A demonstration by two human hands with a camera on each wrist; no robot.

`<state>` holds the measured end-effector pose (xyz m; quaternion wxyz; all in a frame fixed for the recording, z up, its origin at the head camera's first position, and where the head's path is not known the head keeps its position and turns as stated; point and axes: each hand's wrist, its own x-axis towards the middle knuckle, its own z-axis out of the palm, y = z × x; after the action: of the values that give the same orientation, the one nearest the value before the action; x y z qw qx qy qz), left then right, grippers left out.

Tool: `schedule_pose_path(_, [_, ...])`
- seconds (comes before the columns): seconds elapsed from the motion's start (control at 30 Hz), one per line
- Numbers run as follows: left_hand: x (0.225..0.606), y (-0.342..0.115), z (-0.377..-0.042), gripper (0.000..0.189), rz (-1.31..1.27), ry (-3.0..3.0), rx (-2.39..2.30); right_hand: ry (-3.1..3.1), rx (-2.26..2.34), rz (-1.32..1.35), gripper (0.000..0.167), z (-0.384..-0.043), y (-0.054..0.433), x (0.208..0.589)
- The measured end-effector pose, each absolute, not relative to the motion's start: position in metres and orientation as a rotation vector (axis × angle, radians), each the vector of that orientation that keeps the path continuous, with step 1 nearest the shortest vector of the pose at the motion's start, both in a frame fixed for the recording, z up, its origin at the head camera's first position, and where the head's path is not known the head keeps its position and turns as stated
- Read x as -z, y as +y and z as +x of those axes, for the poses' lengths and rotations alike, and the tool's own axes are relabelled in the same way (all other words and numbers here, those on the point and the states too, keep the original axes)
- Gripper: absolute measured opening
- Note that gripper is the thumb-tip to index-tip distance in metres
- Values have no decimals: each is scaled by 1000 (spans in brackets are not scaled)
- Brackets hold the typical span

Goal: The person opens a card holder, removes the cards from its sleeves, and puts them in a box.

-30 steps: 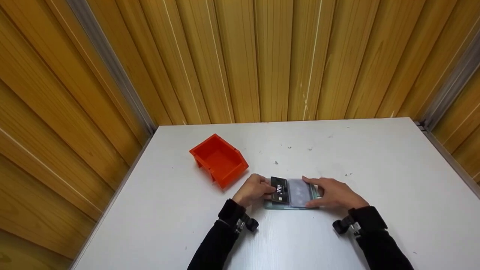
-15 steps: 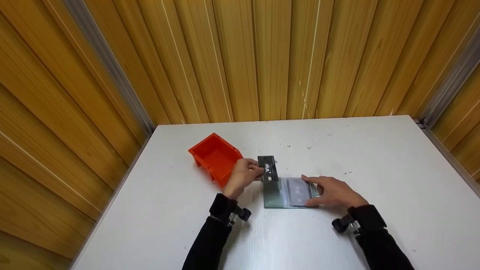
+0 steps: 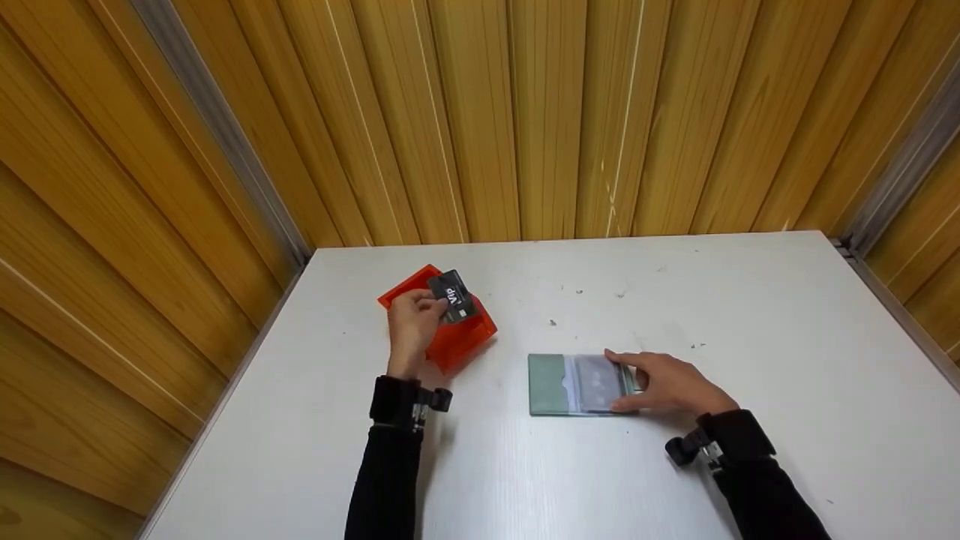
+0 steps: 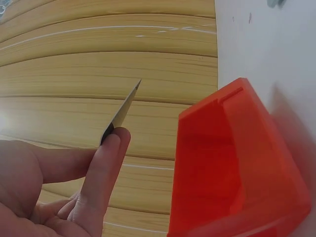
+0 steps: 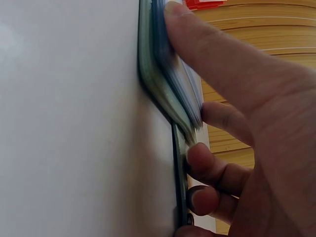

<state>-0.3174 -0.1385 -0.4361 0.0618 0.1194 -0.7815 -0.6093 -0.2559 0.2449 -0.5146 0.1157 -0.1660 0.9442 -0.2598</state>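
Observation:
My left hand [image 3: 411, 324] pinches a black card [image 3: 454, 291] with white "Vip" lettering, held above the orange-red plastic bin [image 3: 459, 343]. Edge-on in the left wrist view, the card [image 4: 118, 117] sticks up between thumb and fingertips, apart from the bin [image 4: 202, 163]. On the table lies a green card holder [image 3: 546, 384], spread flat with clear plastic sleeves [image 3: 598, 382] on its right part. My right hand [image 3: 669, 386] grips the holder's right side, thumb and forefinger at opposite edges of the sleeves. From the right wrist, the stacked sleeve edges [image 5: 180, 84] show beside the thumb.
The white table [image 3: 570, 480] has several small dark marks toward the back. Wood-patterned panel walls [image 3: 547, 120] stand behind it and at both sides. Black camera straps circle both wrists.
My left hand has carried the card up off the holder and leftward until it is over the bin, uncovering the holder's green left part. My right hand has stayed in place.

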Motion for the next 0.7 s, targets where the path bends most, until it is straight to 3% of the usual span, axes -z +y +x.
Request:
schedule_pose_path(0.3, [436, -141, -319, 25, 410, -2369, 1864, 2764, 766, -464, 91, -255, 244, 516])
schedule_pose_path(0.7, [458, -130, -322, 15, 175, -2475, 1047, 2750, 766, -435, 92, -256, 244, 516])
